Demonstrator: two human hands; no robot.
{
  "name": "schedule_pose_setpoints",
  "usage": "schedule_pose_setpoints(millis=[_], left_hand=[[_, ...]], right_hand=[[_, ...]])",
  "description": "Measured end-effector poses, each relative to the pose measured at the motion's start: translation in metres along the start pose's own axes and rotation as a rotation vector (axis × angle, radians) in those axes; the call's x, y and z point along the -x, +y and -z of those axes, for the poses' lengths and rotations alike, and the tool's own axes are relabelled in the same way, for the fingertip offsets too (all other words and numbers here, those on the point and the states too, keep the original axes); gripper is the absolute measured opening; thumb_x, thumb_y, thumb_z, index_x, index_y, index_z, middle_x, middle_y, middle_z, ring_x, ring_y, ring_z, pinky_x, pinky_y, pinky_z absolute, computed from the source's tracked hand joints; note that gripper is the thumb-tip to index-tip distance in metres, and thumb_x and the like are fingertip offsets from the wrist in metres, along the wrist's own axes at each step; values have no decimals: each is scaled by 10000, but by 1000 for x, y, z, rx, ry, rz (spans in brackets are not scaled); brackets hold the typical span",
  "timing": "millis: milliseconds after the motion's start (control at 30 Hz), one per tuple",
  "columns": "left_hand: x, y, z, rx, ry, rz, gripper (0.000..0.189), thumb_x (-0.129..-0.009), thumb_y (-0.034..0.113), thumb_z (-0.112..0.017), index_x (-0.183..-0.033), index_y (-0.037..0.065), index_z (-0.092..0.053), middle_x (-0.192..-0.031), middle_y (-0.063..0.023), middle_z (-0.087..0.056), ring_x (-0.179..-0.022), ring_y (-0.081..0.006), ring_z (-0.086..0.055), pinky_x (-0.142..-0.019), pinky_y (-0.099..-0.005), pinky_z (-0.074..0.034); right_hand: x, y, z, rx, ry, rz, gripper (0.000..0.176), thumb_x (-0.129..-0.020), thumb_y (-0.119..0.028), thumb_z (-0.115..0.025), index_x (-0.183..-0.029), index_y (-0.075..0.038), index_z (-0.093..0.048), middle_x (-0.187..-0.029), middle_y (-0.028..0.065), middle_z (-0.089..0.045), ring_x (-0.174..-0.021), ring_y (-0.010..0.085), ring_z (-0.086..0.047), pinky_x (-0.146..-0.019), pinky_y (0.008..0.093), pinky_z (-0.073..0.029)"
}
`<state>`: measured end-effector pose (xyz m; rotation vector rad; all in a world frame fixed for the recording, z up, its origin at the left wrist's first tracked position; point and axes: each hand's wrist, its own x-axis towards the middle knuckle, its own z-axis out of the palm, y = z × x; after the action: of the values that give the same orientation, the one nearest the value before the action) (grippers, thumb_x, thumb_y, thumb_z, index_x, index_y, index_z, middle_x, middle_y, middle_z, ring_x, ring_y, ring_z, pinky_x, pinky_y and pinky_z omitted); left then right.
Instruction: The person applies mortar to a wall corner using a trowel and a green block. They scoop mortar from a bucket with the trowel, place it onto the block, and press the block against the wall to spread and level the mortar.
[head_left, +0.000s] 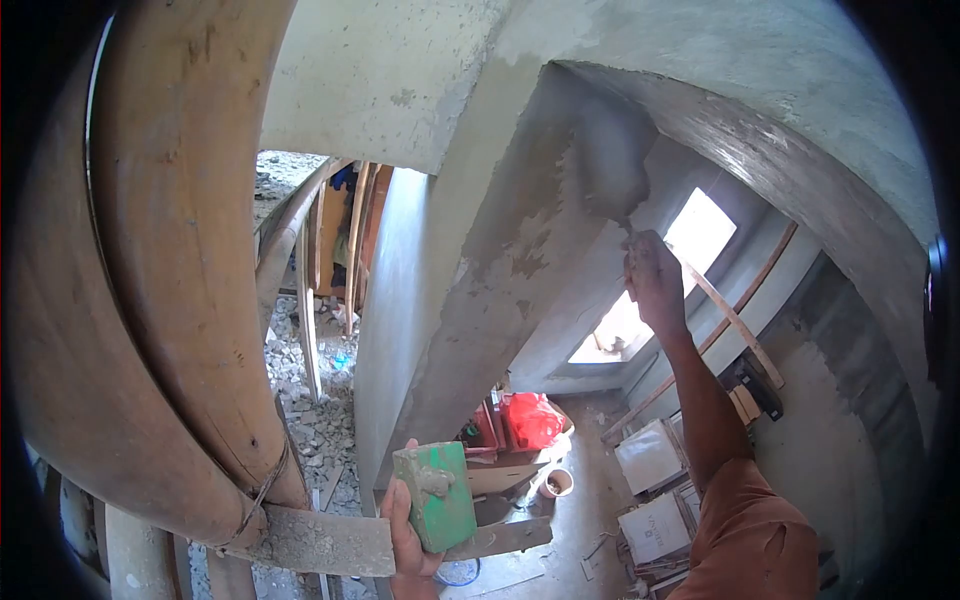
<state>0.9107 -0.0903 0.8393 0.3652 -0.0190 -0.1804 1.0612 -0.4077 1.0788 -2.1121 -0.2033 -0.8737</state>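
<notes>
My right hand (655, 280) is raised and wrapped round the handle of a trowel (612, 165). The trowel's blade lies up against the grey plastered face of the beam or column (540, 210), smeared by motion or glare. Lower down, my left hand (405, 530) grips a small green rectangular board (450, 505), its fingers partly hidden behind it. A lump of wet mortar (434, 482) sits on the board's face. Patches of rougher, browner plaster show on the surface left of the trowel.
Thick wooden poles (190, 250) stand close on the left, tied near a plank (330, 540). Rubble (320, 430) covers the ground beyond. Below are a red bag (533, 420), a bucket (557, 484) and stacked boxes (655, 530). A bright window (700, 228) opens behind my right hand.
</notes>
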Motion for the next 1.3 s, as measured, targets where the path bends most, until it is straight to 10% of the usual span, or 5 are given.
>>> schedule_pose_setpoints(millis=[100,567,700,1033,1300], left_hand=[[1,0,-2,-2,9,0,677,-1018,389,-496,-1554,41,-271,-1391,-173,-538,-1221,-279,-583,-1019,-440,-504],[-1,-2,2,-3,32,-20,635,-1039,369,-463,-1551,41,-280,-1370,-151,-554,-1191,-266,-600,-988,-431,-525],[-3,-9,7,20,120,-9,514,-1039,425,-478,-1401,60,-495,-1255,-116,-630,-1101,-245,-643,-941,-418,-539],[-11,-4,-8,197,157,48,453,-1059,411,-446,-1335,65,-543,-1220,-91,-648,-1097,-213,-640,-958,-391,-522],[-8,0,-7,77,36,35,441,-1059,413,-448,-1314,72,-560,-1176,-74,-665,-1039,-196,-659,-898,-377,-549]], right_hand=[[-11,-5,-7,342,-118,374,361,-1091,-331,-392,-999,-32,-573,-643,-8,-473,-472,42,-398,-413,210,-311],[4,-25,1,-150,-30,-190,328,-1057,-327,-453,-1003,-36,-595,-628,-21,-459,-444,50,-403,-375,213,-312],[67,20,25,-190,108,-196,272,-1055,-293,-476,-1032,-48,-592,-656,-42,-477,-463,48,-426,-390,208,-332],[205,-59,22,433,-631,78,235,-947,-132,-587,-1085,54,-630,-800,159,-612,-628,238,-589,-612,341,-480],[199,-82,9,456,-724,70,196,-886,-125,-629,-1036,-2,-653,-832,162,-625,-676,337,-618,-615,366,-473]])
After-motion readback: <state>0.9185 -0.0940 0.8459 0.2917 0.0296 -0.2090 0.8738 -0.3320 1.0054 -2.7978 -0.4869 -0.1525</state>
